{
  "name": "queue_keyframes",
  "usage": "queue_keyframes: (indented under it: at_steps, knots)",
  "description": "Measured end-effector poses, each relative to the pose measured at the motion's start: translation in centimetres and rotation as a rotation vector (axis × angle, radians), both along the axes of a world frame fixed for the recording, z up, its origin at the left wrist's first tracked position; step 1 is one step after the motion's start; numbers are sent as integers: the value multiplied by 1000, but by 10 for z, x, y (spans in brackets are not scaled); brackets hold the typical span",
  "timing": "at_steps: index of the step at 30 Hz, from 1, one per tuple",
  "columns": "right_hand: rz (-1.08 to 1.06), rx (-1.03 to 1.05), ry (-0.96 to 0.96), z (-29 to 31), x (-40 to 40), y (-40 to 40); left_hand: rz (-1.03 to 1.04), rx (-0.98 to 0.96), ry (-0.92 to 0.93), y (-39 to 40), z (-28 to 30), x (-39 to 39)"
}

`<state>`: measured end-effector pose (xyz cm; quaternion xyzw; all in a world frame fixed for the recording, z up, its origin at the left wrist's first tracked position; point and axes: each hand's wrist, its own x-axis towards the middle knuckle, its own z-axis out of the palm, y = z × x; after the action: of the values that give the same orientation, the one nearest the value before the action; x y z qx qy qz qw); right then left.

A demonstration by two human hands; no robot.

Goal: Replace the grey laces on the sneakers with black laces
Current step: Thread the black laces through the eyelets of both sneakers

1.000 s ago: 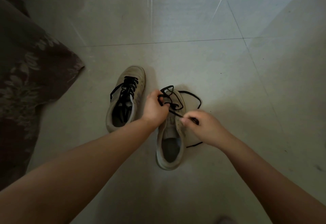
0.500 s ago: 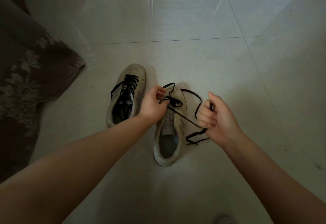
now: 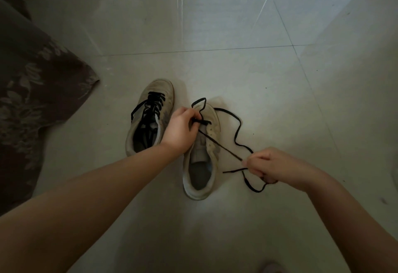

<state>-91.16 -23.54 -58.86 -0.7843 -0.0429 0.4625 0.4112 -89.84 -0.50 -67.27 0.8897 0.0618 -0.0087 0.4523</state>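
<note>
Since half a second ago, the right hand (image 3: 277,166) has pulled nearer and rightward, drawing the black lace (image 3: 221,144) taut from the right sneaker (image 3: 212,135). Its grip pinches the lace; the left hand (image 3: 179,129) pinches the lace at the far eyelets. Beside it on the floor (image 3: 258,68) stands the left sneaker (image 3: 150,120), already black-laced.

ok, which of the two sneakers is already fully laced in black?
The left sneaker, untouched by either hand: black lace crisscrosses its whole eyelet row. The right sneaker has only its toe-end eyelets threaded, black lace trailing loose.
</note>
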Motion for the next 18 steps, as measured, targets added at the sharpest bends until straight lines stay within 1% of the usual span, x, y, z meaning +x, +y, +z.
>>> queue_keyframes:
  at_steps: [3,5,7,8,10,12,14,16,18]
  knots:
    - [-245,103,-244,-9,-2,4,-18,-8,23,0,1,-2]
    - [-303,153,-290,-12,1,8,-31,-50,51,0,3,-6]
    - [-372,304,-272,-15,5,17,-18,-65,54,1,2,-10]
    - [-477,399,-223,-14,8,23,3,-57,47,1,1,-13]
    - [-722,572,-53,-13,15,37,25,-39,22,1,0,-15]
    - [-854,655,80,-15,15,45,32,-16,38,2,0,-14]
    - [-849,638,206,-16,14,45,43,19,89,3,0,-12]
    - [-798,585,314,-15,15,41,28,21,114,1,-1,-12]
    - [-746,524,360,-14,19,35,12,0,115,-5,-1,-16]
